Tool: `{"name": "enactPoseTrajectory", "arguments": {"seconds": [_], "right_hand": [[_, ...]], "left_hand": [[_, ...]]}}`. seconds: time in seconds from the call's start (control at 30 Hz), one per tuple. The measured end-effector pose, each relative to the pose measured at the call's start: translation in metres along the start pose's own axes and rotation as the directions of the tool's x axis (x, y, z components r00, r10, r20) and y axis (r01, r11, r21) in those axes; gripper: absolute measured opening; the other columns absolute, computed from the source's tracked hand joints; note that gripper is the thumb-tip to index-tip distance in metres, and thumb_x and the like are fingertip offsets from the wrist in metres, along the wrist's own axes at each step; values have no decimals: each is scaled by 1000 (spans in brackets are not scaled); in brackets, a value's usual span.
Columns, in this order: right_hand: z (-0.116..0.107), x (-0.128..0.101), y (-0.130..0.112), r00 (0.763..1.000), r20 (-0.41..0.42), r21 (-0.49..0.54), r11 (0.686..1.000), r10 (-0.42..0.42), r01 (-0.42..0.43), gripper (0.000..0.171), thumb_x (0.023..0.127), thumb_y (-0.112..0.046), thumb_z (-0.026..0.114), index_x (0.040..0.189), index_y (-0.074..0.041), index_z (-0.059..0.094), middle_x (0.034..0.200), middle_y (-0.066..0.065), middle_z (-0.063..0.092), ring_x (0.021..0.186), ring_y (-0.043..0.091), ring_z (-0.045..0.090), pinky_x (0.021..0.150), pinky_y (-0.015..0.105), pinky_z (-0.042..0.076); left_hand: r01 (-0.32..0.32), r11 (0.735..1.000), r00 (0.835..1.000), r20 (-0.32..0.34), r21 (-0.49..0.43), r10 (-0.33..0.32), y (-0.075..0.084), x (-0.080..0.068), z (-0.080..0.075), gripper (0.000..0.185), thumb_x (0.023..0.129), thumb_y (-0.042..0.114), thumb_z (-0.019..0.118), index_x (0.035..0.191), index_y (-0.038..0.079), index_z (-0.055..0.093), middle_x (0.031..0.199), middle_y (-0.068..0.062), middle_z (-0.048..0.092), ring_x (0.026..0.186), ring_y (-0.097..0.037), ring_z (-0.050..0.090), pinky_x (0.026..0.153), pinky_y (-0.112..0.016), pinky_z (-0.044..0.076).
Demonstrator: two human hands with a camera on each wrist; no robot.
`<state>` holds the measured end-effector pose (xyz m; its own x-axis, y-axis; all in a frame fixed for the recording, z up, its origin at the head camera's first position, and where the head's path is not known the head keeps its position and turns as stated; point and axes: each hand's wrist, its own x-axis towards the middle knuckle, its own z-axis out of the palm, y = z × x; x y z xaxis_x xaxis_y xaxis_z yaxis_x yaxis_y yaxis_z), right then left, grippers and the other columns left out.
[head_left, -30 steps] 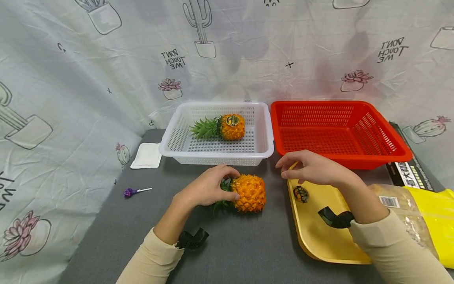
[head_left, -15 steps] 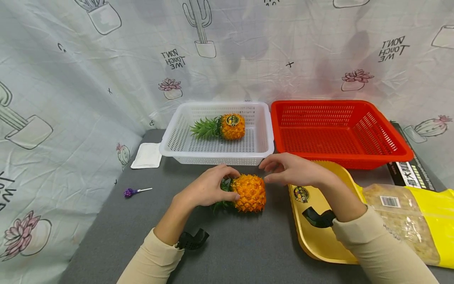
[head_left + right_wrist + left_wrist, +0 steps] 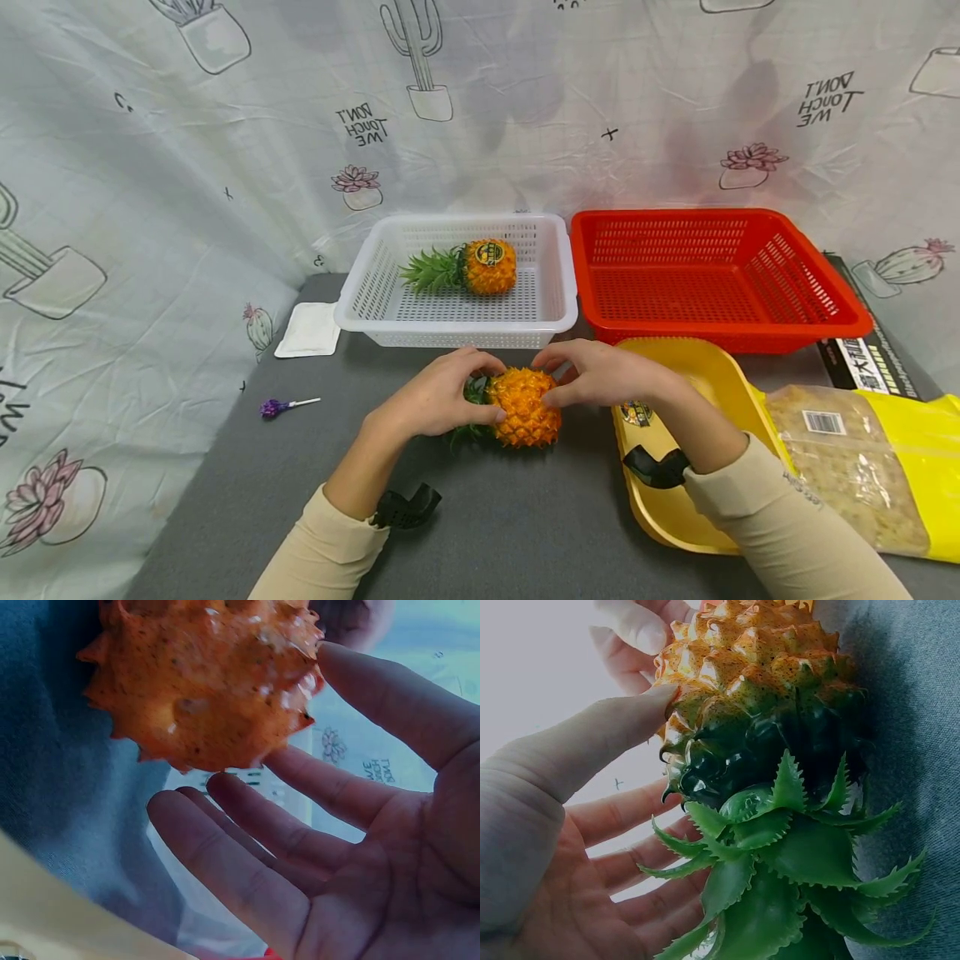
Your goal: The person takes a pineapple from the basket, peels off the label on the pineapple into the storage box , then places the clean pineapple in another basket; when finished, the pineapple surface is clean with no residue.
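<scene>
Left hand (image 3: 442, 398): forearm angled in from lower left, fingers curled over the crown end of the pineapple (image 3: 522, 407), thumb pressed to its side; a hold on the fruit. Pineapple: lying on its side on the grey desk (image 3: 495, 517), just in front of the white basket (image 3: 558, 292), leaves mostly hidden under the left hand. Right hand (image 3: 592, 375): fingers spread and only lightly bent, tips at the fruit's base end; whether they grip it cannot be told. White basket: holds a second pineapple (image 3: 480, 267), lying sideways. Yellow tray (image 3: 705, 367): partly covered by the right forearm. Red basket (image 3: 825, 321): nothing visible inside. Bag (image 3: 855, 467): cut off at the right edge.
</scene>
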<state>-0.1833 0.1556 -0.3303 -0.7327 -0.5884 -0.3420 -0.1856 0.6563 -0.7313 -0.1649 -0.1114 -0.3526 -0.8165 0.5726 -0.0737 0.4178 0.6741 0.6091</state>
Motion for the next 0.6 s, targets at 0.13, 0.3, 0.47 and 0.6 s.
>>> {"name": "enactPoseTrajectory", "arguments": {"seconds": [0.13, 0.3, 0.47, 0.6], "right_hand": [[2, 1, 0, 1000, 12, 1, 1000, 5, -5, 57, 91, -31, 78, 140, -10, 59, 137, 13, 62, 115, 30, 63, 74, 43, 60], [4, 3, 0, 1000, 19, -8, 1000, 7, -7, 62, 90, -30, 79, 144, -9, 57, 140, 13, 60, 120, 32, 62, 80, 38, 59], [5, 4, -1, 1000, 21, -33, 999, -6, 6, 65, 89, -30, 80, 145, -9, 55, 141, 12, 60, 121, 32, 60, 87, 38, 58], [5, 4, -1, 1000, 28, -62, 998, -7, 9, 66, 90, -30, 79, 147, -9, 54, 142, 12, 59, 122, 31, 59, 91, 41, 58]], "left_hand": [[3, 1000, 1000, -2, -5, -3, 0, 0, 0, 57, 86, 36, 82, 135, 14, 65, 127, -2, 64, 118, -22, 61, 103, -44, 51], [9, 1000, 1000, -3, -14, -9, 0, -1, 0, 56, 86, 35, 82, 135, 13, 65, 127, -2, 64, 118, -23, 61, 103, -45, 50], [12, 1000, 1000, -5, -14, -12, 1, -1, -1, 56, 86, 35, 82, 135, 13, 65, 128, -3, 64, 119, -23, 61, 103, -45, 51], [13, 1000, 1000, -2, -18, -13, 1, -1, -1, 57, 86, 34, 82, 136, 13, 65, 128, -3, 63, 119, -23, 61, 104, -46, 51]]}}
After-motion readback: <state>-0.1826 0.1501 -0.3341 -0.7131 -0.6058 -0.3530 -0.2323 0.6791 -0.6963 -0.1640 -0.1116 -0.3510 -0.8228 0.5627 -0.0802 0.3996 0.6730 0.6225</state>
